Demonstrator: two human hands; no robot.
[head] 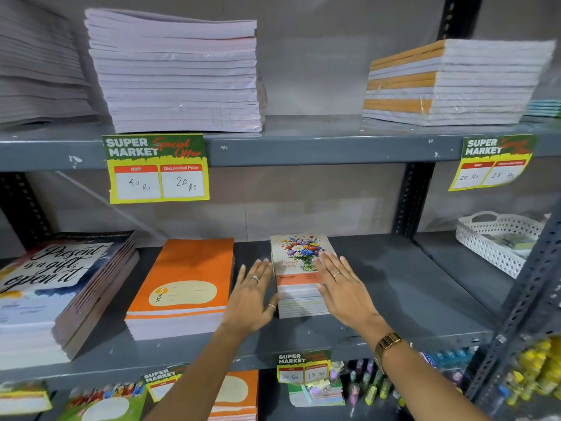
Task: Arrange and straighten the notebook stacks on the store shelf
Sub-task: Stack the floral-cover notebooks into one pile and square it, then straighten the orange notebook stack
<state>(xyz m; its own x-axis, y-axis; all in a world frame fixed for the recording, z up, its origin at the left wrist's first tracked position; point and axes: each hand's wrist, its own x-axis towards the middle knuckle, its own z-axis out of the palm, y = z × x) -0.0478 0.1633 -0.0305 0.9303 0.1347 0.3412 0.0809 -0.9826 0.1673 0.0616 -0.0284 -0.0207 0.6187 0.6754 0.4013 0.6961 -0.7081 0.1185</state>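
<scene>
floral stack (299, 278) between flat open hands, gripping nothing: left hand (253, 294) beside left edge, right hand (341, 287) on right side; long axis toward shelf (379, 299) back.

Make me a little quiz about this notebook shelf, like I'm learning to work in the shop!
1. True or false: both hands press the sides of the flower notebook stack.
2. Which stack sits just left of the left hand? A) orange notebook stack B) white basket C) yellow pens
3. Fill in: the right hand wears a ring and, at the wrist, a gold ____.

Key: 1 true; 2 A; 3 watch.
</scene>
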